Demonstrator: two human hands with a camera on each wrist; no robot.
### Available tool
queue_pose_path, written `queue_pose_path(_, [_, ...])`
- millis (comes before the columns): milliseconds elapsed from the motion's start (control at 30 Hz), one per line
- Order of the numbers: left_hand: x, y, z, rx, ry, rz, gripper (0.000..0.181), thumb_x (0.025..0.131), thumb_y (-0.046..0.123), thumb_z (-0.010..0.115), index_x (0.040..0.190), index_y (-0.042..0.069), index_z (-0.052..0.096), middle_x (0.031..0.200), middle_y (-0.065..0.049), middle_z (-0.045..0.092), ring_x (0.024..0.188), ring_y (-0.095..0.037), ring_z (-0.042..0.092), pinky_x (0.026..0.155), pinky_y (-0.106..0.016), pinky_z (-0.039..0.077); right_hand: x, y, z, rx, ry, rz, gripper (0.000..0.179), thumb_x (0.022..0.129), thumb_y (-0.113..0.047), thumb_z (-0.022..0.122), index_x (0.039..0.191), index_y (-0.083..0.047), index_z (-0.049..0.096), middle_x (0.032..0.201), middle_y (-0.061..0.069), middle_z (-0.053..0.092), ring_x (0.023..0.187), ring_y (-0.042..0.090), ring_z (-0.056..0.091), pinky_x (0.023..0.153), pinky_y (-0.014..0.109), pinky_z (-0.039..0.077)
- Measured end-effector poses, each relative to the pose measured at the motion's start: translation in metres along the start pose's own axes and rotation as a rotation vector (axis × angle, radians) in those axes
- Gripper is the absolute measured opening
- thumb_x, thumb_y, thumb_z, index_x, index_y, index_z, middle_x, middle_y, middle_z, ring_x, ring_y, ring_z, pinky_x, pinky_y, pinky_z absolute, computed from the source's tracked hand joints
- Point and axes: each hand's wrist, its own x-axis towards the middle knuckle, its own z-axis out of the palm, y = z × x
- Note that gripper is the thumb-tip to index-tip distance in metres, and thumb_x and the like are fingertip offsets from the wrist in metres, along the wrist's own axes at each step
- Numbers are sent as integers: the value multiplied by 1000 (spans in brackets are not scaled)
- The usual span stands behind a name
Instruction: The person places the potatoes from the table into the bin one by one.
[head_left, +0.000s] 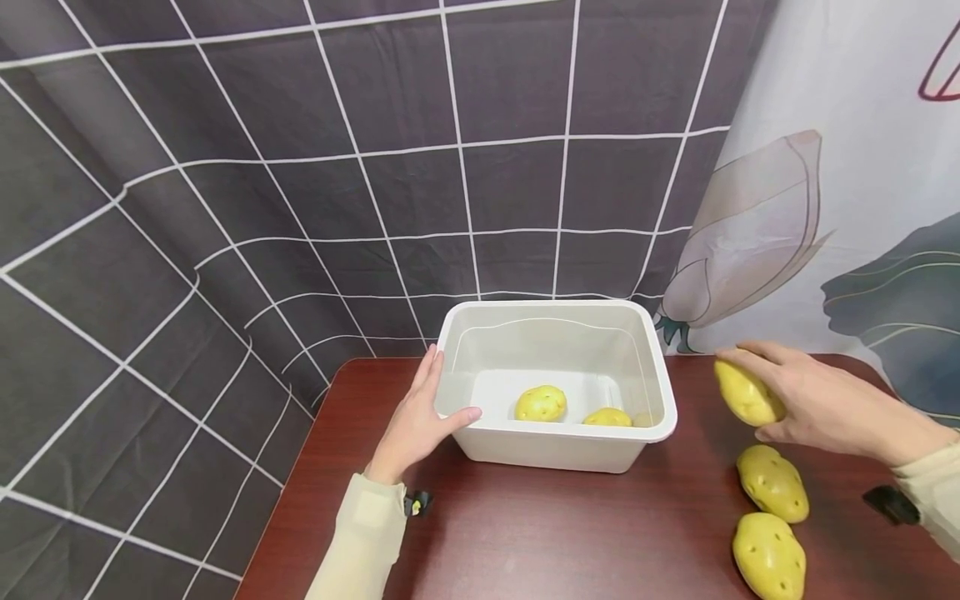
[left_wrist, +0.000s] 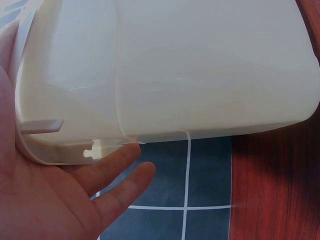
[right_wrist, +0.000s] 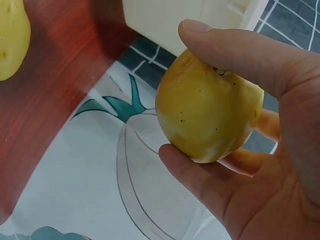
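Observation:
A white plastic basin (head_left: 543, 450) stands on the table with two yellow potatoes inside, one potato (head_left: 541, 403) near the middle and another potato (head_left: 608, 417) partly hidden by the front wall. At the basin's left end, my left hand (head_left: 411, 427) rests on the rim, its thumb over the front corner and its fingers extended along the outside. To the right of the basin, my right hand (head_left: 832, 402) grips a potato (right_wrist: 207, 110) between thumb and fingers, raised above the tabletop. Below that hand lie two more potatoes, a nearer one (head_left: 769, 557) and a farther one (head_left: 772, 482).
The dark red wooden table (head_left: 540, 533) carries everything. Behind it and to the left hangs a dark curtain (head_left: 405, 192) with a white grid. A white patterned curtain (head_left: 795, 50) hangs at the right, close to the table's back edge.

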Motion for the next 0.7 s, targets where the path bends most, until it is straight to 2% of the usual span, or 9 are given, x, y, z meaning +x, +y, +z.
queue_pose_path(267, [1, -2, 1, 5, 6, 0, 108, 82, 60, 75, 161, 10, 21, 168, 2, 12, 147, -27, 31, 114, -53, 33, 4, -4, -3, 27, -34, 17, 99, 51, -21, 98, 139, -12, 52, 130, 14, 52, 94, 25, 59, 65, 40, 51])
queue_pose_path(467, [2, -1, 0, 8, -14, -26, 108, 82, 62, 74, 162, 13, 19, 168, 7, 9, 148, -24, 29, 115, -51, 32, 7, -5, -2, 24, -5, -1, 101, 50, -20, 98, 139, -12, 52, 129, 13, 53, 92, 24, 59, 64, 39, 50])
queue_pose_path(700, [1, -1, 0, 11, -17, -30, 108, 82, 61, 74, 162, 14, 19, 168, 7, 9, 148, -23, 29, 115, -50, 32, 9, -7, -1, 22, 23, -28, 100, 49, -19, 98, 138, -12, 53, 128, 11, 53, 94, 23, 59, 65, 39, 51])
